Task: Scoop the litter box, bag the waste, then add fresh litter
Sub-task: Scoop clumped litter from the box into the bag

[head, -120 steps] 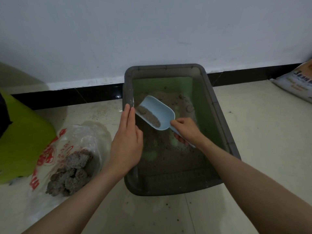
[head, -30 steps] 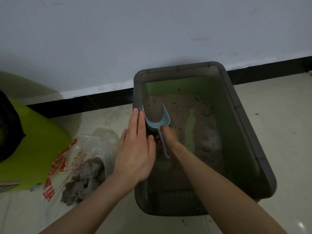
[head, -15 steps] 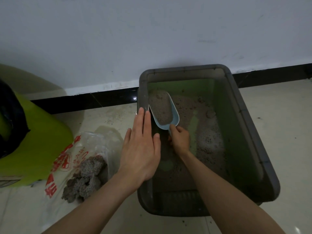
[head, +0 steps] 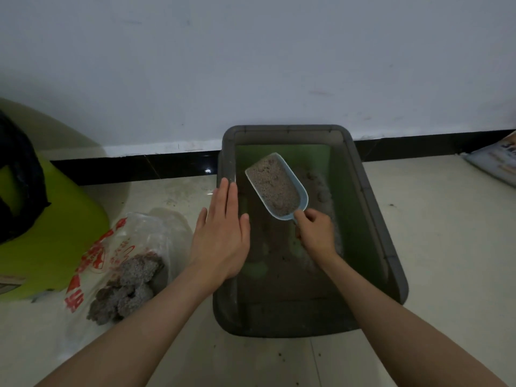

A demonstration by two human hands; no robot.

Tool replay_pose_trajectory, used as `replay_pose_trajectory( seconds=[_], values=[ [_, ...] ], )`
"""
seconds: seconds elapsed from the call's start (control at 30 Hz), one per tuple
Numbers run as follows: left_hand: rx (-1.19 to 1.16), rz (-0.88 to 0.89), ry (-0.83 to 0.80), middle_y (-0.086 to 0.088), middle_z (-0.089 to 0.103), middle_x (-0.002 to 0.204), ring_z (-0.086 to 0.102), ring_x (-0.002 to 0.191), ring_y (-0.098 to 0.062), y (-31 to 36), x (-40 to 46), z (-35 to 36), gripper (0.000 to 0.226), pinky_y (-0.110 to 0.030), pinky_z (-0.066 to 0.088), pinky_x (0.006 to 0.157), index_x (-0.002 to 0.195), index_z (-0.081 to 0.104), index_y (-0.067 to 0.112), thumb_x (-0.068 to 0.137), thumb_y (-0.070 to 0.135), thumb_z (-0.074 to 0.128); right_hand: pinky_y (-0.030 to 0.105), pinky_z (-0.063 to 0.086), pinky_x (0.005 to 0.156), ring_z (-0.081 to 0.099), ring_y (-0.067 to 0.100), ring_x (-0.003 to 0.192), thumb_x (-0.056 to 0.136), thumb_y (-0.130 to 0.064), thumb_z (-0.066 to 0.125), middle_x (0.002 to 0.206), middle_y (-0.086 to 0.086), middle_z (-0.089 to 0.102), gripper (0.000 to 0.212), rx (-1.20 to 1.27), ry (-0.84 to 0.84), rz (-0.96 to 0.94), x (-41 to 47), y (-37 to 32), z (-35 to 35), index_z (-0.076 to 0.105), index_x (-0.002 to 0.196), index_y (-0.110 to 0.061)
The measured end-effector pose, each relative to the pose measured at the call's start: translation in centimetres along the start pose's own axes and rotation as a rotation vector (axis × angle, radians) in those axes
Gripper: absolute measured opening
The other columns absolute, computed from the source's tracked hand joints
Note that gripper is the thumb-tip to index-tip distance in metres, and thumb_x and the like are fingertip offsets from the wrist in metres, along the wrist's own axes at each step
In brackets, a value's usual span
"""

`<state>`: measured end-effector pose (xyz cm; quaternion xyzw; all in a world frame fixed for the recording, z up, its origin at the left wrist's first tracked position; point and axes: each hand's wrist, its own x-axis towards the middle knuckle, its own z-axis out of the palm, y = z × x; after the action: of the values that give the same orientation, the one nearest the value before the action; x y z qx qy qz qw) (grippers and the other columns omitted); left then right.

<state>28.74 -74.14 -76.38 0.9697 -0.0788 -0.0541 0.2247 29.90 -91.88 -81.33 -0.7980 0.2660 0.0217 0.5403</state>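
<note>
Raised scoop [head: 277, 187] — right hand [head: 316, 233] fingers gripping handle.

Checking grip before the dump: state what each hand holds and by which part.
Right hand grips the blue scoop by its handle, near the bowl. Left hand holds nothing, flat at the litter box rim.

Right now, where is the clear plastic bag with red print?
The clear plastic bag with red print lies on the floor left of the grey litter box, beside the left hand.
</note>
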Motion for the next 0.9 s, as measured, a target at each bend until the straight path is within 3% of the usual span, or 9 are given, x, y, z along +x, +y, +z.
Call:
replay_pose_trajectory(
  seconds=[0.2,0.4,0.9],
  values=[
    [-0.004,0.000,0.003,0.003,-0.015,0.156,-0.002,0.144,-0.015,-0.1,0.0,0.0,0.058,-0.041,0.014,0.117,0.147,-0.010,0.019,0.099,0.038,0.018,0.029,0.039,0.054,0.050,0.017,0.054,0.087,-0.030,0.056,0.062,0.008,0.056,0.037,-0.205,-0.041,-0.034,0.3,-1.3,-2.4,0.065,0.081,0.005],
    [-0.018,-0.001,-0.003,0.003,-0.016,0.156,-0.003,0.144,-0.014,-0.2,0.2,0.0,0.058,-0.039,0.010,0.118,0.147,-0.011,0.019,0.099,0.038,0.016,0.021,0.031,0.038,0.040,0.014,0.041,0.091,-0.025,0.052,0.055,0.007,0.049,0.026,0.005,-0.100,0.092,-0.1,-3.4,-2.7,0.060,0.075,-0.007],
    [-0.050,0.006,0.007,0.003,-0.018,0.155,-0.005,0.144,-0.013,-0.3,0.2,0.1,0.059,-0.039,0.010,0.118,0.146,-0.012,0.019,0.099,0.037,0.017,0.025,0.038,0.048,0.045,0.012,0.050,0.092,-0.020,0.051,0.059,0.005,0.051,0.027,0.039,0.081,0.052,-0.4,-3.9,-0.2,0.055,0.066,-0.013]
  ],
)
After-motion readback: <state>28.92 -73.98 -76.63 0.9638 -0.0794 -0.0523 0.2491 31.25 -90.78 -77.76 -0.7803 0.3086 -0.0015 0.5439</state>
